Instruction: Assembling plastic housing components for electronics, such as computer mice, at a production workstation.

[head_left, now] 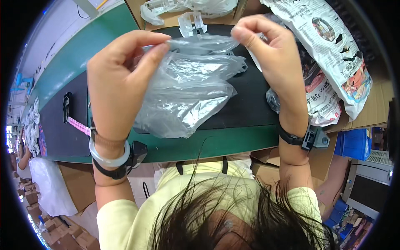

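A clear plastic bag (pixel 187 91) hangs crumpled between my two hands over a black mat (pixel 250 104). My left hand (pixel 121 75) pinches its upper left edge between thumb and fingers. At the upper right corner of the bag, my right hand (pixel 271 50) is closed in a pinch on it. Just beyond the bag's top edge stands a small white and clear plastic part (pixel 191 25). I cannot make out anything inside the bag.
The mat lies on a green table (pixel 208 146). A cardboard box (pixel 164 23) with plastic-wrapped things is at the back. Printed plastic bags (pixel 329 46) fill the right side. Leftward lie a black bracket-like piece (pixel 67 106) and a pink patterned strip (pixel 78 125). A blue bin (pixel 354 143) stands at right.
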`<action>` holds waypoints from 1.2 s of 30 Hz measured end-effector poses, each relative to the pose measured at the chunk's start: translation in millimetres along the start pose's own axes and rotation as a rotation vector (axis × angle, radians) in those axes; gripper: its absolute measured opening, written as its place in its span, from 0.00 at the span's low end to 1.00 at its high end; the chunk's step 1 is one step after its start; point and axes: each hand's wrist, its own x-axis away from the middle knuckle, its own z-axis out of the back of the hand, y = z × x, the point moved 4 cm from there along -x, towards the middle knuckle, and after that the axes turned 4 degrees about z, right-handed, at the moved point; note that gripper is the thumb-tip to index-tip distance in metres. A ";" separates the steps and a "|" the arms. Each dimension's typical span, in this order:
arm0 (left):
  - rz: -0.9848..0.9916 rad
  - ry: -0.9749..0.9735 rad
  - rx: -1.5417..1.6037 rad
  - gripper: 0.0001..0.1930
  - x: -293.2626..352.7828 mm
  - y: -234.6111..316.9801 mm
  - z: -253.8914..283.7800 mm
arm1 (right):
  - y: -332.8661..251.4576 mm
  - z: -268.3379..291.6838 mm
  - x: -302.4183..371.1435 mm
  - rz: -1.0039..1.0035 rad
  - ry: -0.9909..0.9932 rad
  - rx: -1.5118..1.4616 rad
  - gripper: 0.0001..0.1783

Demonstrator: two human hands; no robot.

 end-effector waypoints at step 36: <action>0.302 -0.250 1.095 0.04 40.4 -50.8 -84.4 | 52.5 55.6 118.4 -0.075 0.073 0.854 0.10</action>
